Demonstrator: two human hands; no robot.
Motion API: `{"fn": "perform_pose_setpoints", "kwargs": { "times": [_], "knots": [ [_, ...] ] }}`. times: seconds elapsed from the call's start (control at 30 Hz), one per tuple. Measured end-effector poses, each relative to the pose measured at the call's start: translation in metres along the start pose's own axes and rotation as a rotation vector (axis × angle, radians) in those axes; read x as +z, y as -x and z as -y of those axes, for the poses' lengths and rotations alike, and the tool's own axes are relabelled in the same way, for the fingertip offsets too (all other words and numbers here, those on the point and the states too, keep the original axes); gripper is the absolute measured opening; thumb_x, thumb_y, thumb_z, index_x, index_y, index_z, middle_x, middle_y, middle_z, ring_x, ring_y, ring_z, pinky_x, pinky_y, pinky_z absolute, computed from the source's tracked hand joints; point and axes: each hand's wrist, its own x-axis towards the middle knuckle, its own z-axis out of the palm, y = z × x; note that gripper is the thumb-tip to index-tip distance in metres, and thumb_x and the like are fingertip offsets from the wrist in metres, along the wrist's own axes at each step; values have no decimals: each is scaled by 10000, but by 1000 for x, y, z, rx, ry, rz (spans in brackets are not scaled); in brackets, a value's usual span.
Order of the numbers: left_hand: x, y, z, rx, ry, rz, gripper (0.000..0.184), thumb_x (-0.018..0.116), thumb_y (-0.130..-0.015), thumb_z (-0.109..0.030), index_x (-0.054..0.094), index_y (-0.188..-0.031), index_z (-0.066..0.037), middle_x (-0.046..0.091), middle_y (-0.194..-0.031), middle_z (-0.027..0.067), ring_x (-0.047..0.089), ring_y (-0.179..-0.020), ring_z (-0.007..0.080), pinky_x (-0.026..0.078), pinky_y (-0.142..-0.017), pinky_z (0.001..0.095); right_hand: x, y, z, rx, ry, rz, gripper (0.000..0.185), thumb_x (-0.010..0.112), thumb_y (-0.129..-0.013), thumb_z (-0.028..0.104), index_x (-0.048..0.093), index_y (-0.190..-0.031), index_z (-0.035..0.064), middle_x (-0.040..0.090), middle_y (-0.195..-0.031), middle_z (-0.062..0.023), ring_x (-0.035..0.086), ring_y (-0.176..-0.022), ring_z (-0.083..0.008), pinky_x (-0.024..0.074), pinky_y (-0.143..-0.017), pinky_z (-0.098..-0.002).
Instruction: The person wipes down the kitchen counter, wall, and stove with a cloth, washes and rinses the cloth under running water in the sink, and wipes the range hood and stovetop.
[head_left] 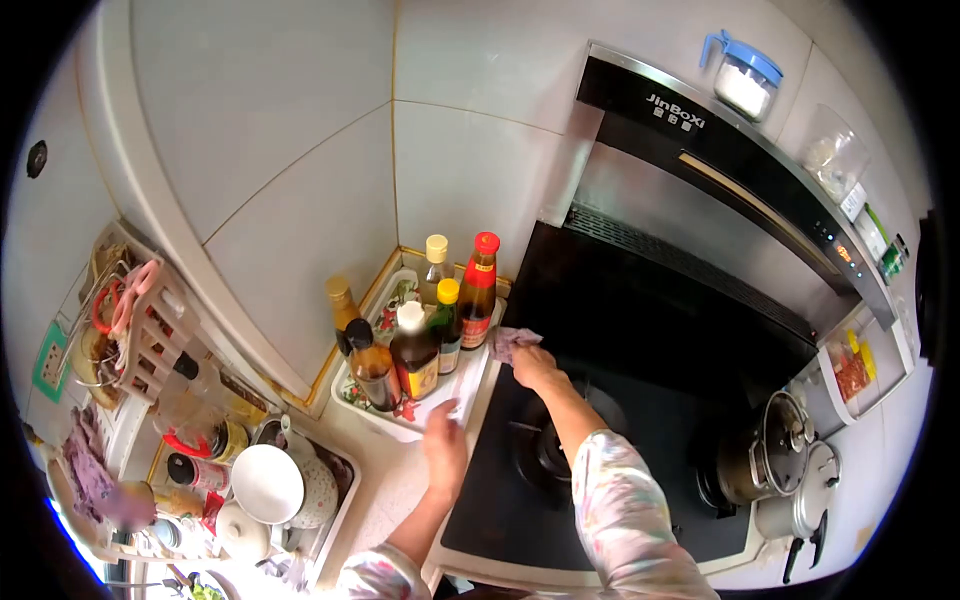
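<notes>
My right hand point(540, 368) is closed on a crumpled purple cloth point(514, 343), pressed down where the black stovetop point(490, 490) meets the tray's right side. My left hand point(443, 450) is by the near corner of the white floral tray point(468, 385), slightly blurred. Its fingers look loosely apart, with nothing seen in them; contact with the tray is unclear. Several bottles stand upright on the tray: a red-capped bottle point(479, 290), a yellow-capped green bottle point(446, 325), a white-capped dark bottle point(414, 352) and a black-capped bottle point(373, 368) among them.
A lidded pot point(750, 465) sits on the right burner, beside a pressure cooker point(800, 500). Above the stove juts the range hood point(720, 150). At left, a white bowl point(267, 484) and jars crowd a tray, under a hanging basket point(160, 335).
</notes>
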Motion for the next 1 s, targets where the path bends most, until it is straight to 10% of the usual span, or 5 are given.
{"fn": "perform_pose_setpoints", "kwargs": {
  "times": [0.13, 0.27, 0.4, 0.87, 1.0],
  "knots": [
    [71, -50, 22, 249, -71, 318, 476, 492, -778, 29, 454, -1250, -20, 542, -1156, 254, 514, -1089, 390, 422, -921, 390, 3, -12, -9, 64, -39, 247, 442, 430, -860, 104, 437, -1301, 141, 402, -1382, -104, 384, -1273, -287, 365, -1014, -404],
    [128, -102, 37, -225, -63, 604, 517, 489, -877, -154, 342, -1355, -27, 539, -1179, 246, 525, -1112, 353, 414, -921, 342, -25, -7, -12, 62, -62, 327, 402, 422, -887, 160, 464, -1286, 177, 431, -1361, -108, 445, -1223, -284, 397, -988, -380],
    [142, -117, 22, -128, -123, 579, 543, 359, -932, -426, 426, -1289, -23, 541, -1160, 282, 490, -1119, 415, 376, -955, 412, -14, -25, -25, 158, -158, 425, 435, 422, -896, 207, 410, -1317, 97, 403, -1380, -129, 406, -1257, -270, 370, -1013, -368],
    [67, -68, 41, -180, -495, 628, 525, 189, -974, -329, 542, -1024, 57, 629, -874, 269, 627, -849, 380, 489, -773, 435, -28, 28, 54, -14, -79, 508, 514, 598, -802, 274, 493, -1242, 29, 456, -1337, -140, 435, -1239, -287, 353, -1034, -424],
    [35, -36, 74, -6, -589, 705, 319, 471, -900, -193, 506, -1082, 66, 650, -848, 207, 663, -710, 291, 554, -613, 374, -58, 64, 93, -41, -61, 645, 334, 673, -706, 192, 664, -993, 22, 630, -1098, -139, 598, -1039, -272, 417, -954, -459]
  ]
}}
